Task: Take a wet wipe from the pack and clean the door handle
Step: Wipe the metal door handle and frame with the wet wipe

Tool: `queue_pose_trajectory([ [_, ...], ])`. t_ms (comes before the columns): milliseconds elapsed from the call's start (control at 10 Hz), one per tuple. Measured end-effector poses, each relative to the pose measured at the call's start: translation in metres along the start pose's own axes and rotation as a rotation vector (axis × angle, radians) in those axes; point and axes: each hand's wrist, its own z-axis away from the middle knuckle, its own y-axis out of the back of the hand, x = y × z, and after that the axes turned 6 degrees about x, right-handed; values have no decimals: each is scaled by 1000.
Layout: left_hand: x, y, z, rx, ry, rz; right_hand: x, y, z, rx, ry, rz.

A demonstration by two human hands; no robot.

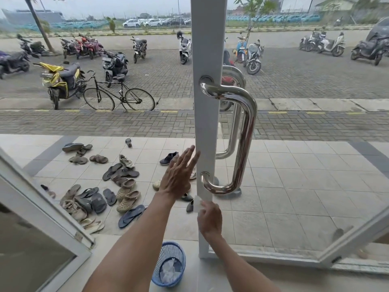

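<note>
A polished steel door handle [245, 131] curves off the white door frame [207, 49] at centre. My left hand [179, 175] is flat with fingers spread, its fingertips at the left edge of the frame beside the handle's lower mount. My right hand [210, 220] is just below that mount, fingers closed on a white wet wipe [199, 202] pressed against the frame. The wipe pack is not in view.
A blue mesh waste basket [169, 264] with crumpled white wipes stands on the floor below my arms. Several sandals and shoes [117, 186] lie on the tiles outside. A second door frame [42, 209] angles in at the left. Motorbikes and a bicycle [119, 95] are parked beyond.
</note>
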Motion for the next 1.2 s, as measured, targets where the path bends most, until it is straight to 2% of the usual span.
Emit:
queue_pose_trajectory([
  [100, -3, 0, 5, 11, 19, 8, -9, 9, -15, -83, -760, -1123],
  [200, -9, 0, 9, 28, 31, -6, 2, 11, -42, -88, -909, -1792],
  [300, -14, 2, 12, 24, 34, -20, 2, 13, -54, -143, -833, -1936],
  [400, -18, 6, 11, 34, 26, -20, 5, 14, -55, -240, -760, -1921],
  [600, -9, 10, 3, 50, 48, 1, 10, 28, -63, -307, -702, -1921],
  [700, -3, 6, 1, 55, 10, 7, 1, 56, -67, -85, -683, -1904],
  [800, 3, 8, -5, 65, -4, 16, -33, 97, -64, 515, -594, -1465],
  [900, 11, 12, -14, 78, -25, 24, -83, 134, -59, 984, -98, -952],
  [1000, 17, 12, -20, 92, -15, 27, -139, 164, -56, 1141, 513, -533],
  [1100, 21, 12, -21, 94, 1, 14, -196, 179, -49, 928, 827, -11],
  [1200, 25, 17, -24, 129, -4, 2, -235, 175, -45, 717, 933, 393],
])
